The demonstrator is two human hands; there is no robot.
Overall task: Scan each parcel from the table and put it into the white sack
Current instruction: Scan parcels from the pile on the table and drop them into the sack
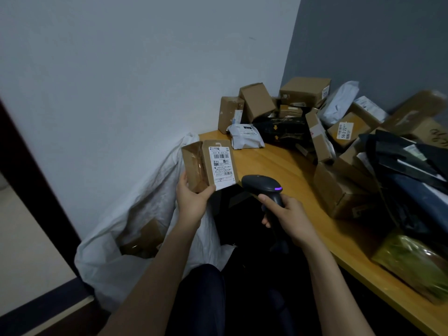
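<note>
Holding small brown parcel by lower end in left hand, label up, in the air between white sack and tabletop. Gripping scanner handle in right hand, with head toward label, purple light lit. 1 brown box inside sack.

The person's bare left forearm rises from the lower edge toward the middle of the view. The left hand faces palm up and grips the lower end of a small brown cardboard parcel with a white printed label, thumb across the labelled face and fingers up its left side. The bare right forearm comes in from the lower right. The right hand is wrapped round the handle of a dark grey pistol-shaped barcode scanner, index finger at the front of the grip. The two hands are near each other but apart.
</note>
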